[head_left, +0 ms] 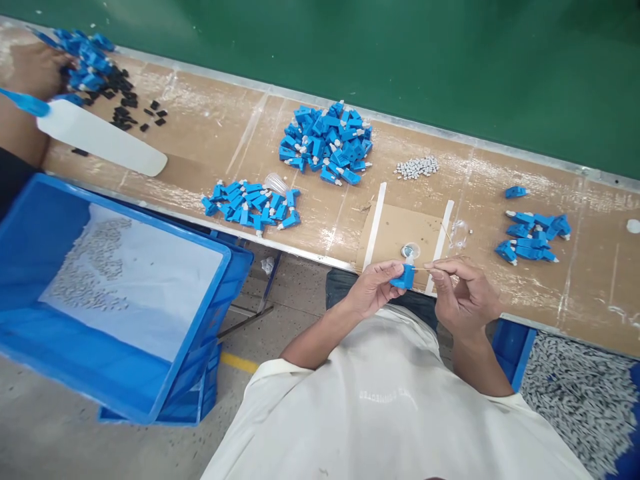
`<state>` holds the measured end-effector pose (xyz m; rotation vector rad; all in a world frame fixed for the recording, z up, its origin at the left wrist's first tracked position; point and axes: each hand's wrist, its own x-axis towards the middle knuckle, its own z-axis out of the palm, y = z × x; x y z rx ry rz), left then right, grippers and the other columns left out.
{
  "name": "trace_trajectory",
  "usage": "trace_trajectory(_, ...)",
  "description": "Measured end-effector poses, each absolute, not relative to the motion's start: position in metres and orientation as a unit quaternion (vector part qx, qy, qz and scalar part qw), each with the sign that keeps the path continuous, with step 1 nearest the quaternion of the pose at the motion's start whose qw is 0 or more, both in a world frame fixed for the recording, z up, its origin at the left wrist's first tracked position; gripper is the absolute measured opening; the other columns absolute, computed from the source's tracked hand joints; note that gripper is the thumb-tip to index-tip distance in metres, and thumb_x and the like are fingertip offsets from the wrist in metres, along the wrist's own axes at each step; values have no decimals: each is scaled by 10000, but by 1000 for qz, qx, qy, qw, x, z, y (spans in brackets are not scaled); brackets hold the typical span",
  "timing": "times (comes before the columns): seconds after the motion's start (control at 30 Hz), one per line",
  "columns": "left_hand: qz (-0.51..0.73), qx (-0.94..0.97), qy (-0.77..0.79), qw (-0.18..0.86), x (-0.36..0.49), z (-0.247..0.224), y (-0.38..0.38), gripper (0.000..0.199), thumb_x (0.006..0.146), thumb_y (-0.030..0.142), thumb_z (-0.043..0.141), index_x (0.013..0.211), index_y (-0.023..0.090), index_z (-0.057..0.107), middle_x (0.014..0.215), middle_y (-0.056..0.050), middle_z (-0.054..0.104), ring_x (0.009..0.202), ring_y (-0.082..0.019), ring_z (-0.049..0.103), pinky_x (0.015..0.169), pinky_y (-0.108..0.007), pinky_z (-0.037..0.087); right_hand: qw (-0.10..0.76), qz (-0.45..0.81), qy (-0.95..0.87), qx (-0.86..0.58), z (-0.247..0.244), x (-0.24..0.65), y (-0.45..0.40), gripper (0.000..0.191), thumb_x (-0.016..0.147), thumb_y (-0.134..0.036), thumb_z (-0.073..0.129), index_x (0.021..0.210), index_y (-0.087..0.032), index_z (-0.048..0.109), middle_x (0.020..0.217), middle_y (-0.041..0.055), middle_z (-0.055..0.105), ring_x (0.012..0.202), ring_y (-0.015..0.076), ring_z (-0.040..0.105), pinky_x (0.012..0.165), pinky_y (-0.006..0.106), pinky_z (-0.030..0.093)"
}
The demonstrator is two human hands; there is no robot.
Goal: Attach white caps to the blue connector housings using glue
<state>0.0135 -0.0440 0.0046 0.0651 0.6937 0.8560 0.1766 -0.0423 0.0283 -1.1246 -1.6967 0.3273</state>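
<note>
With the blue part serving as the clock's centre, the person's left hand is reaching in from 9 o'clock and pinching it between thumb and fingers, the grip closing snugly. The right hand is coming in from 3 o'clock, its thumb and fingertips closing on a thin stick. The stick is pointing at the blue part's upper right side; whether its tip is touching cannot be told.

Just beyond, near 12 o'clock, a small round cup is sitting on a cardboard sheet, between two white strips. Farther out at 12, a heap of small grey pieces is lying on the table.

A large blue pile is resting at 11 o'clock, and a smaller blue pile at 10, with a clear plastic cup leaning beside it. A loose blue cluster is lying towards 3. Farther out at 10, a co-worker's hand is reaching to more blue parts, near scattered black pieces. A blue crate is standing at 9, holding a white sheet.
</note>
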Motion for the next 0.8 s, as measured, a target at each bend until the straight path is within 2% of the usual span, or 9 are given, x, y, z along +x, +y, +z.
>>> trace_trajectory(0.2, 405, 41, 328, 852, 13, 0, -45, 331, 696, 337, 908, 765, 99, 689, 632, 23, 563, 542, -57, 515, 518, -189, 409, 501, 147, -711, -471, 33, 175, -42, 41, 909, -246, 708, 925, -283, 703, 740, 2, 755, 640, 201, 698, 589, 370, 562)
trace_trajectory(0.37, 399, 56, 306, 863, 12, 0, -44, 424, 625, 398, 947, 792, 85, 716, 643, 11, 579, 562, -68, 534, 517, -190, 400, 513, 142, -713, -456, 31, 176, -39, 112, 910, -204, 700, 977, -293, 706, 771, 0, 759, 672, 199, 700, 617, 365, 559)
trace_trajectory(0.53, 393, 59, 316, 862, 12, -3, -45, 394, 650, 395, 933, 791, 97, 718, 659, -1, 599, 573, -75, 545, 545, -200, 425, 501, 161, -709, -469, 31, 176, -39, 36, 890, -259, 734, 893, -282, 706, 720, -4, 735, 611, 190, 664, 576, 361, 540)
trace_trajectory(0.7, 382, 59, 308, 869, 11, -6, -46, 395, 662, 392, 930, 838, 94, 739, 681, -20, 624, 592, -90, 571, 545, -199, 418, 501, 155, -726, -445, 31, 175, -37, 138, 898, -183, 692, 978, -294, 700, 769, -5, 759, 630, 189, 679, 576, 353, 540)
trace_trajectory(0.8, 379, 45, 314, 869, 11, -6, -45, 341, 689, 348, 913, 820, 86, 738, 673, -22, 619, 582, -85, 560, 556, -206, 436, 500, 161, -721, -453, 29, 175, -37, 114, 897, -200, 696, 964, -292, 702, 765, -4, 762, 633, 194, 685, 577, 356, 550)
